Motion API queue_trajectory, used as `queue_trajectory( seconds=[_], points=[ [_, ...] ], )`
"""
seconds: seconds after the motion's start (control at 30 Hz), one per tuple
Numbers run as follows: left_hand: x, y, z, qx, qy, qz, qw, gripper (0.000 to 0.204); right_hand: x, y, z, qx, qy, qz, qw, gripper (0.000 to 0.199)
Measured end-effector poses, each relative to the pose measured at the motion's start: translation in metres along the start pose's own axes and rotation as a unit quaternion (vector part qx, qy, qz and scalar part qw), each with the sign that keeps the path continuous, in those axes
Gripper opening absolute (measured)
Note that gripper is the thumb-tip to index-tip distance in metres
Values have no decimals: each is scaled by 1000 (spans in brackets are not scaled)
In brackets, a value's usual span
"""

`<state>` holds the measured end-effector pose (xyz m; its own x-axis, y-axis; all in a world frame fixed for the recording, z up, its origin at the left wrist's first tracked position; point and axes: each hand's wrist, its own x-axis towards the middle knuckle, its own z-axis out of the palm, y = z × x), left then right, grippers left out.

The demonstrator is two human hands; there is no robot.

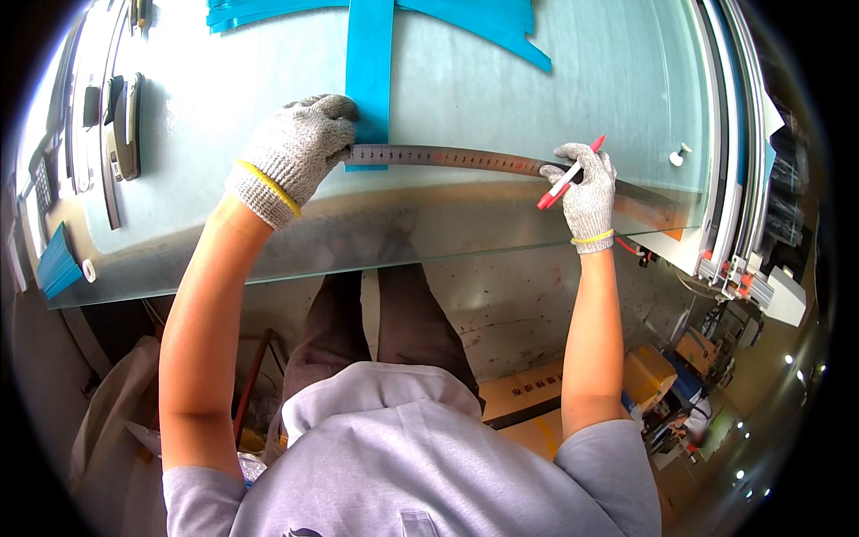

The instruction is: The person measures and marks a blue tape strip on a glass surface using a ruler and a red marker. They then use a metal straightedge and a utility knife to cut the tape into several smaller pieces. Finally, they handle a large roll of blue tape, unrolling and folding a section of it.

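Note:
My left hand (pixel 300 154), in a grey knit glove with a yellow cuff, is closed on the left end of a long steel ruler (pixel 447 157). That end lies across the lower part of a flat blue strip (pixel 369 85). Toward the right, the ruler runs under my gloved right hand (pixel 588 195), whose fingers are closed around a white marker pen (pixel 561 186) with red ends. The pen slants across the ruler, and the right fingers also seem to touch the ruler. Both rest over a large glass sheet (pixel 501 98).
Utility knives (pixel 127 134) lie at the left. More blue strips (pixel 479 31) cross the far side, and a blue piece (pixel 59 262) sits by the near left corner. A white knob (pixel 677 157) and a metal rail (pixel 727 116) are right. Cardboard boxes (pixel 649 376) stand below.

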<state>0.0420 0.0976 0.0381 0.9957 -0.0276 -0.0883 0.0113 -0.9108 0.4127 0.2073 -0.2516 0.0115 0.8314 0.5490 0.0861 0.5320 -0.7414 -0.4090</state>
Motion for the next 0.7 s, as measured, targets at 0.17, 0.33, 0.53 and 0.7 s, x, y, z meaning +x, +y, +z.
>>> queue_trajectory(
  seconds=[0.17, 0.33, 0.53, 0.7],
  points=[
    [-1, 1, 1, 11, 4, -1, 1000, 5, 0, 3, 1, -2, 5, -2, 1000, 39],
    [-2, 3, 3, 27, 15, -1, 1000, 7, 0, 8, 6, -12, 10, 17, 1000, 49],
    [-4, 2, 4, 17, 23, 5, 1000, 7, 1, 10, 8, 4, 18, 20, 1000, 56],
    [-4, 0, 3, 8, 34, 16, 999, 6, 3, -5, 8, 115, 60, 106, 986, 57]
  ],
)
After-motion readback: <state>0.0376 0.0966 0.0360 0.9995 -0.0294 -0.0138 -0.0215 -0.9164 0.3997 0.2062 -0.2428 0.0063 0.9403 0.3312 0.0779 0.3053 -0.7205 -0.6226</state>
